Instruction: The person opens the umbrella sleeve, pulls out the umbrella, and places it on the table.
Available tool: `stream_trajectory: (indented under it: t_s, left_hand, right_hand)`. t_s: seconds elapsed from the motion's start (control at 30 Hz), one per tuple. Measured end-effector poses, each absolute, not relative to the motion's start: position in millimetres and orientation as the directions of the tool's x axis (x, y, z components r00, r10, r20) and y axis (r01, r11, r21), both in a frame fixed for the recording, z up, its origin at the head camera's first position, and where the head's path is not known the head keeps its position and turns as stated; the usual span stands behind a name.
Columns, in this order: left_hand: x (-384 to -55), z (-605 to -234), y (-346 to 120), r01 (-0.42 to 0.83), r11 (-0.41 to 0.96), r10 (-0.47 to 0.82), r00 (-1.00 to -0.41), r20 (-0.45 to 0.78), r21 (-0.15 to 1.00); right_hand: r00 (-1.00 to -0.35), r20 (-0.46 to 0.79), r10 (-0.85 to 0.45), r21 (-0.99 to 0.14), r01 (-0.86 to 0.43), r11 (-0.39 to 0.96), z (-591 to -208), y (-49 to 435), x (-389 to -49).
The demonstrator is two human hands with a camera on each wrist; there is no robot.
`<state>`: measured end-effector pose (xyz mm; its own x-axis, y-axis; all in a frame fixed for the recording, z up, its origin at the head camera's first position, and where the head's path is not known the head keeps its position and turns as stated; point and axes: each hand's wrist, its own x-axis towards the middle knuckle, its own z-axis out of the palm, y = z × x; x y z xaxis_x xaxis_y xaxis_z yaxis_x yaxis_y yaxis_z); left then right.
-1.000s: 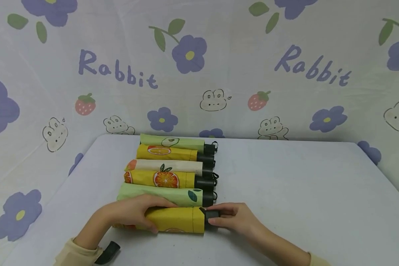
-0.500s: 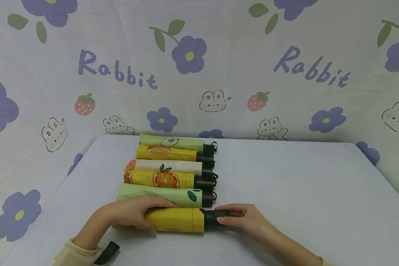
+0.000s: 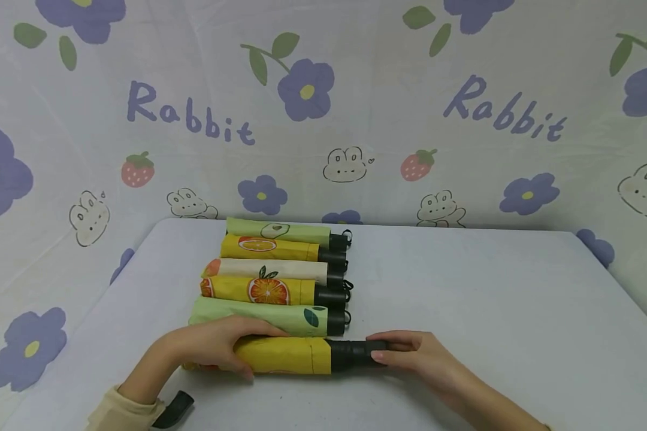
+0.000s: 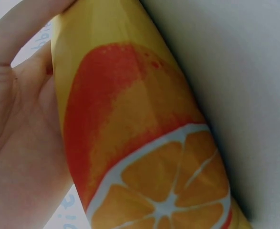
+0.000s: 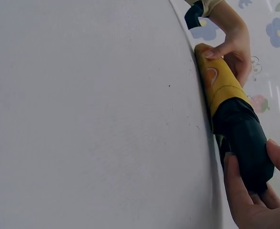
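Note:
A folded umbrella in a yellow sleeve [image 3: 291,355] with an orange-slice print lies across the front of the row. My left hand [image 3: 221,346] grips the sleeve around its middle; in the left wrist view the palm lies along the printed cloth [image 4: 130,105]. At the sleeve's right end a black umbrella handle [image 3: 350,355] sticks out, with dark folded cloth between handle and sleeve in the right wrist view. My right hand [image 3: 417,353] pinches the end of this handle [image 5: 247,148] between thumb and fingers.
Behind lie several sleeved umbrellas side by side: a light green one [image 3: 269,316], a yellow orange-print one [image 3: 296,291], a cream one [image 3: 296,269] and others farther back. A black curved piece [image 3: 174,410] shows beside the left sleeve cuff. A printed cloth [image 3: 383,90] hangs behind the white table [image 3: 490,287].
My right hand has moved right, drawing the black handle farther out of the yellow sleeve, so more black shows. The left hand has stayed in place on the sleeve.

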<state>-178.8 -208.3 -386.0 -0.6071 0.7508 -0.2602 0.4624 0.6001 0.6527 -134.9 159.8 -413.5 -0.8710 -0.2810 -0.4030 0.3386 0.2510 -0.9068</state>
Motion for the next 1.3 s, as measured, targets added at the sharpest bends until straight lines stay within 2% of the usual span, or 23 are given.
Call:
stream_trajectory:
  t_s: [0.77, 0.97, 1.3]
  left_hand:
    - [-181, -387, -208, 0.463, 0.586, 0.761, -0.597, -0.254, 0.665]
    - [-182, -388, -208, 0.489, 0.583, 0.766, -0.596, -0.240, 0.649]
    - [-182, -388, -209, 0.488, 0.589, 0.761, -0.603, -0.239, 0.644]
  right_hand:
    - [-0.863, -0.394, -0.316, -0.903, 0.299, 0.308, -405, 215, -124]
    - [-0.849, -0.429, -0.309, -0.888, 0.332, 0.319, -404, 222, -124]
    - [-0.842, -0.422, -0.336, -0.899, 0.342, 0.272, -407, 226, -125]
